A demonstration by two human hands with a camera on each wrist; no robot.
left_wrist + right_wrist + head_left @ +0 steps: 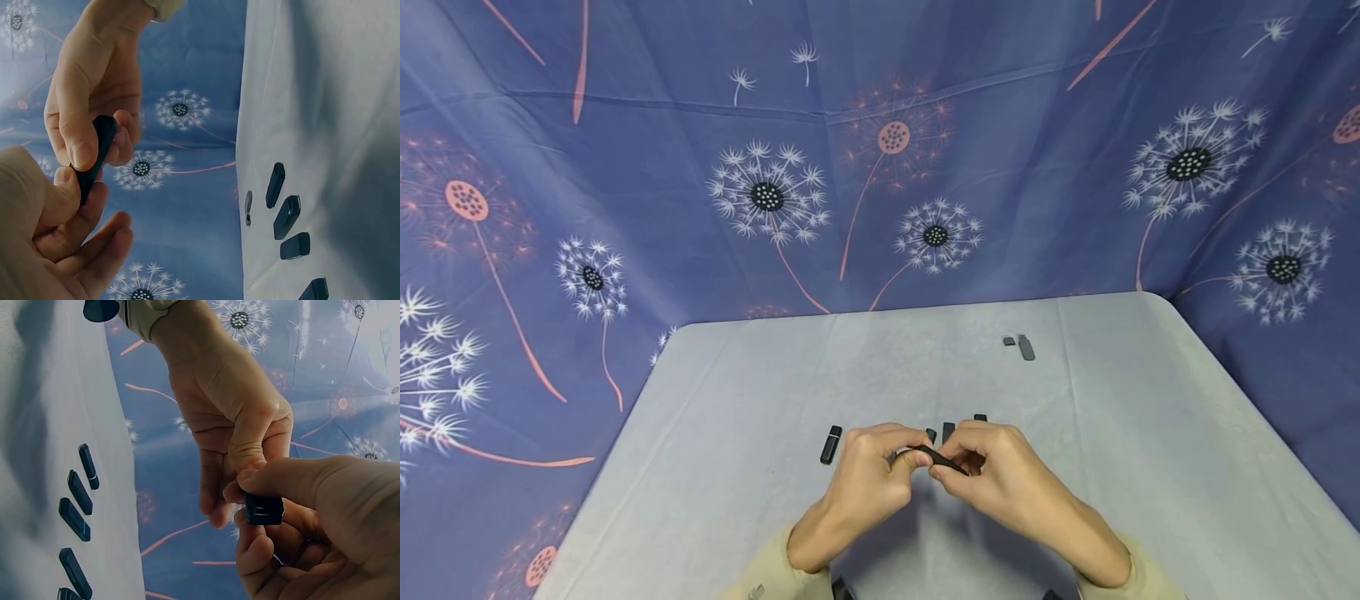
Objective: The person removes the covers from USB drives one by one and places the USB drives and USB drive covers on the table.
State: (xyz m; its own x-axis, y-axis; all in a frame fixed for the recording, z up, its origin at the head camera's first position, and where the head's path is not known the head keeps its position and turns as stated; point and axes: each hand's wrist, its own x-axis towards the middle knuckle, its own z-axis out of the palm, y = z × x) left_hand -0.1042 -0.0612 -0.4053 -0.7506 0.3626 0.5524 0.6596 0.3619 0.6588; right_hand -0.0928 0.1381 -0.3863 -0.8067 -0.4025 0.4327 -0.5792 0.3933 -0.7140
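Observation:
A slim black stick, which looks like a USB flash drive (942,458), is held above the table between both hands. My left hand (877,471) pinches one end with thumb and forefinger. My right hand (1000,471) grips the other end between thumb and fingers. In the left wrist view the black stick (96,156) stands tilted, its middle part showing between the two sets of fingertips. The right wrist view shows a blunt dark end (264,509) beside the right thumb; the rest is covered by fingers. Whether it is one piece or a body with a cap, I cannot tell.
Several similar black sticks lie on the pale table (760,392), one left of the hands (831,445) and others just behind them, such as a dark one (948,432). Farther back lie a grey flash drive (1027,347) and a small grey cap (1008,341). A patterned blue cloth (1030,192) hangs behind.

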